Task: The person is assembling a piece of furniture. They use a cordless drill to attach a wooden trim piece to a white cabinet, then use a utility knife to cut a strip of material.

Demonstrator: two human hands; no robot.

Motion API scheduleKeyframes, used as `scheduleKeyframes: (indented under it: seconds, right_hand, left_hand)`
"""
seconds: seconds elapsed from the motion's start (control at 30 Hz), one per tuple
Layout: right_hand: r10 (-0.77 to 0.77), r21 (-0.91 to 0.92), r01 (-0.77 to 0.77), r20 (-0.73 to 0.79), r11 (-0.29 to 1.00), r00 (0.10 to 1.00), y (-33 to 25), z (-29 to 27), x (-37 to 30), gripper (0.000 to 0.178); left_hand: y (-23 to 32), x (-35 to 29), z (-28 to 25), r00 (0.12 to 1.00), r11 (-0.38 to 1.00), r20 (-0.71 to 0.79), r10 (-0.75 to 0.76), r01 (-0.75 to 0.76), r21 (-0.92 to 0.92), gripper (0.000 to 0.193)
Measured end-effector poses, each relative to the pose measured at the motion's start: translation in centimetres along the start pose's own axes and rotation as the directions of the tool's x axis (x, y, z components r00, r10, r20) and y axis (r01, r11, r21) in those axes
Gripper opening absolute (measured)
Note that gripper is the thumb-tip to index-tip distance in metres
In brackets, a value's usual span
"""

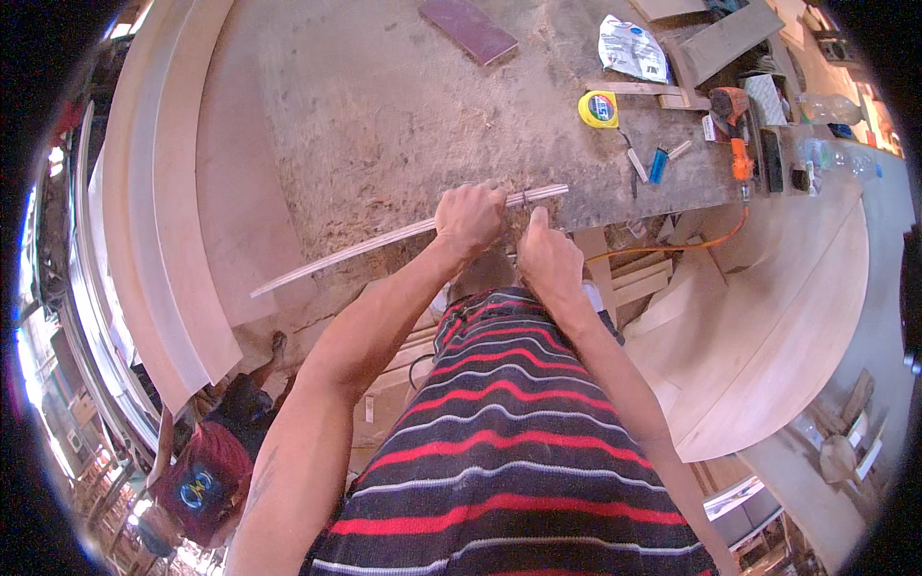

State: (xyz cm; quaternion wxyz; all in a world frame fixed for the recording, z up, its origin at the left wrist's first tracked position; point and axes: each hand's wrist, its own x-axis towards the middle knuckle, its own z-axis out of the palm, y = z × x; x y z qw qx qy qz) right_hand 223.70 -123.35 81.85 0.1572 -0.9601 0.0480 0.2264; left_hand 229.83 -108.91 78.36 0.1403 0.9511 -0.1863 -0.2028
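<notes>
A long, thin, pale strip lies slantwise near the worktable's front edge, its right end raised farther from me. My left hand is closed over the strip right of its middle and presses it down. Just right of it, my right hand is closed, thumb up, right beside the strip's right end. A small dark piece crosses the strip there. What the right fingers hold is mostly hidden and too small to name.
The worktable bears a dark red board, a yellow tape measure, a blue item, a white bag and an orange power tool. Curved panels stand left, a large sheet right. Another person is lower left.
</notes>
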Motion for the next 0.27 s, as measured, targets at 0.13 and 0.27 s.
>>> scheduleKeyframes:
  seconds: [0.13, 0.27]
  right_hand:
    - [-0.018, 0.009, 0.019, -0.044, 1.000, 0.999, 0.5, 1.2, 0.3, 0.031]
    - [-0.025, -0.053, 0.022, -0.052, 0.998, 0.998, 0.5, 0.2, -0.1, 0.031]
  left_hand:
    - [0.5, 0.1, -0.7, 0.999, 0.997, 0.042, -0.035, 0.032, 0.064, 0.018]
    - [0.1, 0.4, -0.4, 1.000, 0.999, 0.005, -0.008, 0.007, 0.033, 0.019]
